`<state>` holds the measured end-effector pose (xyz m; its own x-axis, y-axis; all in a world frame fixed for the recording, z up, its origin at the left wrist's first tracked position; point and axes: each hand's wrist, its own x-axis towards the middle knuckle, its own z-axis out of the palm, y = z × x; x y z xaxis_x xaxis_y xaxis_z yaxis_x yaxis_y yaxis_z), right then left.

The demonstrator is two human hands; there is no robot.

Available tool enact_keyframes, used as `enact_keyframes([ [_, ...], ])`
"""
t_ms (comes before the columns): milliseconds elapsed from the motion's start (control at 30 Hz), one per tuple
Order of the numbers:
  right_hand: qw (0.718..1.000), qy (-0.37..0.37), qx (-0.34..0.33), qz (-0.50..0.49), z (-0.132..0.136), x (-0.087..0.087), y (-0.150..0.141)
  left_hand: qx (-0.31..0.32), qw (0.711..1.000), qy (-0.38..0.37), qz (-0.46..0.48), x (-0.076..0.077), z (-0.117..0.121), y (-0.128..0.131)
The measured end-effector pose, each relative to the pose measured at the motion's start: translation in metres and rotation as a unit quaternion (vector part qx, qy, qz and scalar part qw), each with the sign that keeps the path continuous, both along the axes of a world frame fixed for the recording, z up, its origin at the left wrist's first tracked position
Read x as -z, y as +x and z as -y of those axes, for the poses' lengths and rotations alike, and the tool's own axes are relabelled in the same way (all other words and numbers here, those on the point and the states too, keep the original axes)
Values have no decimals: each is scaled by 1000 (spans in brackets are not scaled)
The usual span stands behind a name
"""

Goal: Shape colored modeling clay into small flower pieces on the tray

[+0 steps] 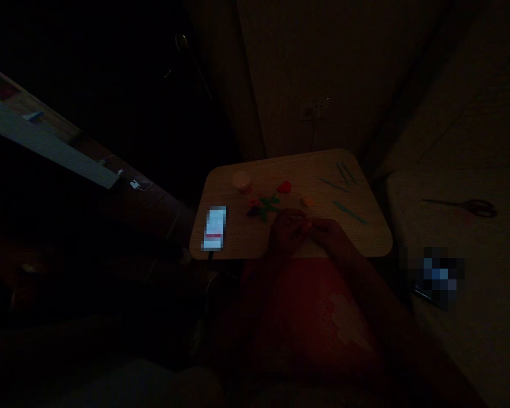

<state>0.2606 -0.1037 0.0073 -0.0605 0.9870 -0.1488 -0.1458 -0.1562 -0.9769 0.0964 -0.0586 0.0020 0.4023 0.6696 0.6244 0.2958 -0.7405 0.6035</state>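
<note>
My left hand (287, 232) and my right hand (332, 235) meet over the near edge of a small wooden table (246, 243). The fingers of both are closed in a pinch around a tiny pale orange bit (309, 224), too dark and small to name. Just beyond my left hand lie green leaf-shaped pieces (268, 207), with a dark lump (253, 211) and a red-orange piece (254, 202) beside them. Farther back are a smooth red lump (284, 187) and a yellow-orange lump (308, 201). To the right of my hands rests a green knife-shaped tool (349, 212).
A round tub (241, 181) and a lit phone (215, 226) occupy the table's left side. Thin sticks (335, 185) lie at its back right. Scissors (478, 207) and a blurred lit device (440, 277) are on the pale surface at right. The room is very dark.
</note>
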Motion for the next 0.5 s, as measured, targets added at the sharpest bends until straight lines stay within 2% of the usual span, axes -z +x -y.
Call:
enact_keyframes([
  [200, 1000, 15, 3, 3, -2, 6, 0, -19, 1000, -2, 14, 5, -3, -2],
  [500, 1000, 9, 22, 0, 4, -10, -2, -14, 1000, -1, 6, 3, -4, -2],
])
